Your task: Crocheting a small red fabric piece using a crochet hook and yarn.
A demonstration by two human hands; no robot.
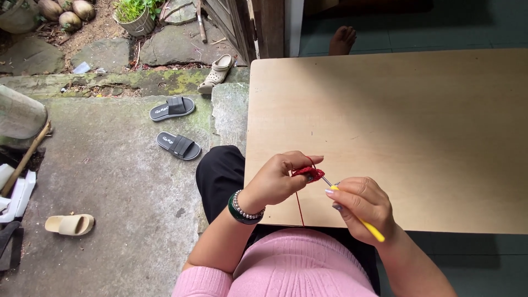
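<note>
Pink knit sweater (286,269) fills the bottom of our view, sleeves pushed up past the forearms. From there we see both arms angle up and inward so that the hands meet at the near edge of a pale wooden table (418,121).

Our left hand (278,179) comes in from the lower left, wrist bent slightly, with a green bangle (237,212) and a bead bracelet (248,209) side by side on it. Its fingers curl over and pinch a small red crochet piece (309,173) between thumb and fingertips, just above the table. A red yarn strand (300,206) drops straight down from the piece, across the table edge and toward the lap.

Our right hand (360,206) comes in from the lower right, knuckles up, fingers closed snugly around a yellow-handled hook (363,220). The handle's end sticks out below the hand; the thin metal tip points up and left into the red piece, so the two hands are near each other, joined by hook and work.

Black trousers (220,173) show left of the table. On the concrete floor (121,181) beyond lie two black slides (176,126), a beige slide (70,224) and a cream clog (217,71). A bare foot (343,39) shows past the table's far edge.
</note>
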